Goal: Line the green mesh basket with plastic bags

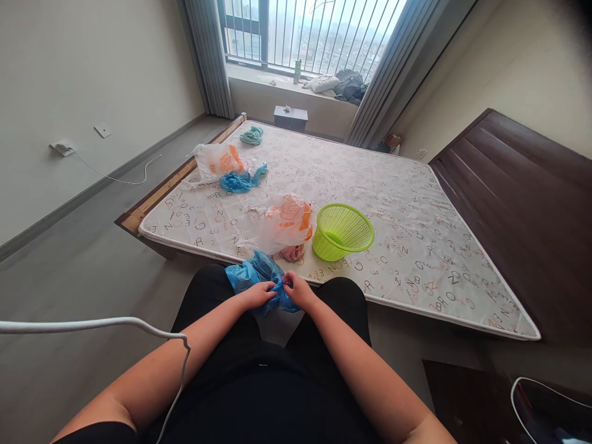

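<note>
A crumpled blue plastic bag (247, 275) lies over my lap at the mattress edge. My left hand (259, 295) is closed on its gathered plastic. Close beside it, my right hand (297, 290) pinches the same bag, where a small bit of red shows at the fingers. Just beyond the hands lie a folded pink cloth (293, 253) and a clear plastic bag with orange print (289, 219). To their right a lime-green plastic basket (342, 231) stands tilted on the mattress, with its open top facing me.
The letter-print mattress (393, 246) rests on a wooden bed frame (152, 200). Farther back lie another orange-printed bag (217, 161), a blue plastic bag (240, 180) and a teal coiled cloth (251, 135). A white cable (106, 322) crosses my left arm.
</note>
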Action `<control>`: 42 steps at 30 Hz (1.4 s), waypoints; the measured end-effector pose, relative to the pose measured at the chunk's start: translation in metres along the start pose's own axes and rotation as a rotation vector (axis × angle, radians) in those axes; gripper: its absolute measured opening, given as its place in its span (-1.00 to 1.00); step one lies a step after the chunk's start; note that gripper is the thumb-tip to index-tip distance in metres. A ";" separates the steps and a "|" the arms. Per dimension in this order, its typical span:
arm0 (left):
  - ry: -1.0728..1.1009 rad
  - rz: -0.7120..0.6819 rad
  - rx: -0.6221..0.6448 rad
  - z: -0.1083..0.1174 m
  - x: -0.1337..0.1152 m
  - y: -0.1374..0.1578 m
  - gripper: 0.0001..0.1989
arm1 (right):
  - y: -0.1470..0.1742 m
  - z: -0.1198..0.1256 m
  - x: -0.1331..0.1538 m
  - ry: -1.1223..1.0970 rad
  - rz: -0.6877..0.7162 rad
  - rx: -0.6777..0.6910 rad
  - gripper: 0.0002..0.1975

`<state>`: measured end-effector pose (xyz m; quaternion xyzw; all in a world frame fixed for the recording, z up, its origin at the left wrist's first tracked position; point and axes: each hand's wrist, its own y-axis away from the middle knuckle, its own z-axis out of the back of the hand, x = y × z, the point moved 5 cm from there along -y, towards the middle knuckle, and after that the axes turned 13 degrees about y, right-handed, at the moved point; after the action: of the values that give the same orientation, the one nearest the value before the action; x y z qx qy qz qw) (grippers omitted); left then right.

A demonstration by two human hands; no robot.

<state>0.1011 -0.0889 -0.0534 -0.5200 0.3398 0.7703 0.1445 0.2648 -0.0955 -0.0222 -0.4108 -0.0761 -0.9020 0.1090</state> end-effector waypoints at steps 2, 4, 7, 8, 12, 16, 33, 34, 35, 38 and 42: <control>-0.008 -0.001 0.001 0.000 0.000 0.000 -0.75 | 0.000 0.001 0.000 0.004 0.006 -0.005 -0.89; -0.013 0.005 -0.004 0.001 -0.001 0.000 -0.76 | 0.000 0.001 0.000 0.015 0.012 -0.011 -0.89; -0.018 0.006 -0.004 0.001 -0.002 0.001 -0.77 | 0.000 0.001 -0.001 0.037 0.012 -0.012 -0.88; -0.018 0.003 -0.002 0.001 -0.003 0.001 -0.77 | 0.000 0.001 -0.001 0.041 0.011 -0.012 -0.88; -0.010 0.011 -0.011 0.002 -0.003 0.001 -0.78 | -0.001 0.000 0.000 0.016 0.011 -0.008 -0.88; 0.004 0.020 -0.022 0.002 -0.003 0.001 -0.78 | 0.000 0.000 -0.001 0.004 0.002 -0.003 -0.87; -0.050 0.015 -0.004 0.001 -0.004 0.002 -0.80 | 0.000 -0.007 -0.007 0.046 0.003 0.040 -0.90; -0.053 0.018 -0.003 0.001 -0.004 0.001 -0.80 | 0.000 -0.008 -0.007 0.051 0.000 0.045 -0.90; -0.055 0.020 -0.003 0.001 -0.003 0.001 -0.79 | 0.001 -0.008 -0.007 0.056 -0.001 0.050 -0.90; -0.050 0.027 -0.005 0.001 -0.002 0.001 -0.78 | 0.001 -0.010 -0.007 0.077 0.001 0.074 -0.90; -0.050 0.042 -0.004 0.001 -0.001 0.000 -0.78 | 0.002 -0.015 -0.009 0.117 -0.009 0.141 -0.89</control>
<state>0.1002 -0.0883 -0.0524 -0.4933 0.3454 0.7867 0.1357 0.2605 -0.0997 -0.0384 -0.3483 -0.1348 -0.9173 0.1381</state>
